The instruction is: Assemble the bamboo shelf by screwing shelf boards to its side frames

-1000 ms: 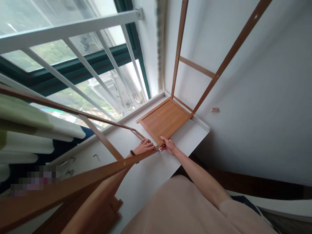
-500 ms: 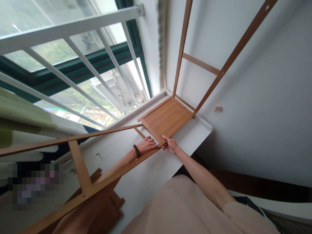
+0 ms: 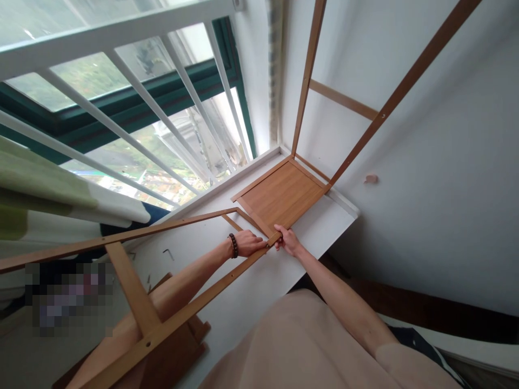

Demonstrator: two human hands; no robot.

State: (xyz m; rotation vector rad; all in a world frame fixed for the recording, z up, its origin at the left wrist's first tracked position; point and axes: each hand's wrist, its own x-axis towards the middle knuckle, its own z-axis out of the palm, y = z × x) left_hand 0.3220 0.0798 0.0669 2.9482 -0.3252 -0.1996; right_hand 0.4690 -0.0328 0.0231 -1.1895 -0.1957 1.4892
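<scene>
In the head view, your right hand [image 3: 286, 239] grasps the near corner of the wooden panel [image 3: 284, 192], thumb on top; your left hand [image 3: 248, 243] bends its fingers in at the end of the near frame [image 3: 203, 300], though you can't tell whether they grip it. The panel is a flat, smooth-grained rectangle with bordered edges, meeting the ladder-like far frame [image 3: 360, 146] at its other end. Both frames are slim brown rails with crossbars and drilled holes. A beaded bracelet [image 3: 233, 246] rings your left wrist

All this stands on or over a white surface [image 3: 239, 324], where a bent hex key [image 3: 168, 252] lies beside your left forearm. Around you are a pale wall [image 3: 446, 232], white window bars [image 3: 121, 32] and a green-and-white curtain [image 3: 52, 189]. The pixelated patch [image 3: 73, 297] at lower left can't be read
</scene>
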